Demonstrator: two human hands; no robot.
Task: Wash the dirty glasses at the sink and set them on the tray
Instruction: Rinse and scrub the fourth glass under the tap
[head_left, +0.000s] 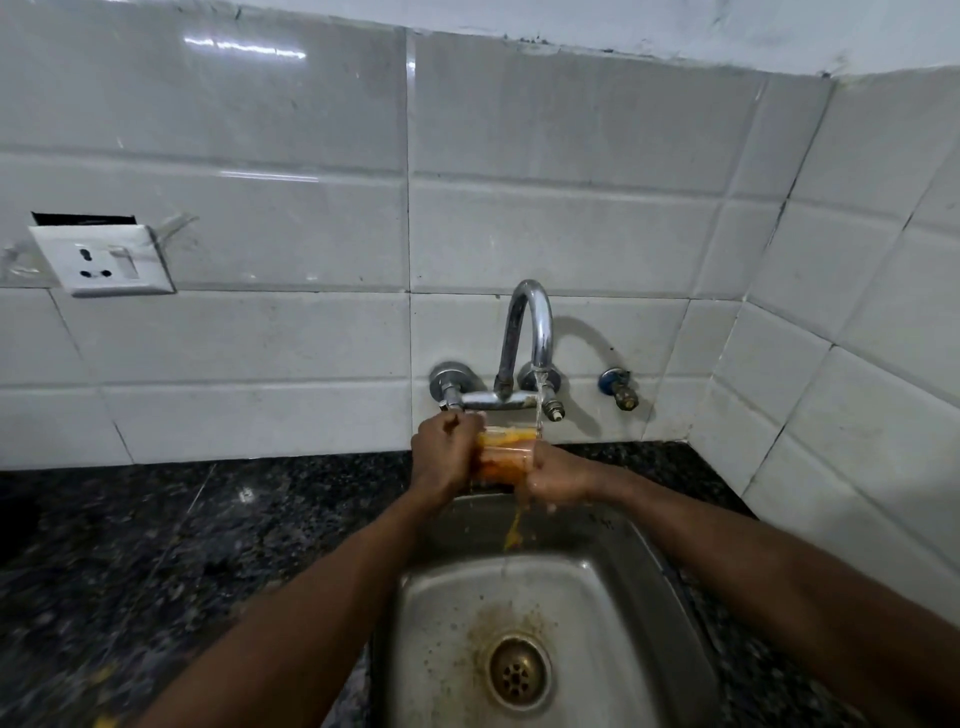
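A clear glass (503, 453) smeared with orange residue is held above the back of the steel sink (613, 613). My left hand (444, 457) grips its left side and my right hand (555, 475) grips its right side. Water runs from the chrome tap (530, 332) onto the glass's right rim. Orange liquid drips from the glass into the basin. No tray is in view.
The drain (518, 674) lies in the basin's front, ringed by brown specks. Dark speckled granite counter (156, 545) spreads to the left. White tiled wall stands behind, with a socket plate (104, 260) at the left and a small valve (621, 388) right of the tap.
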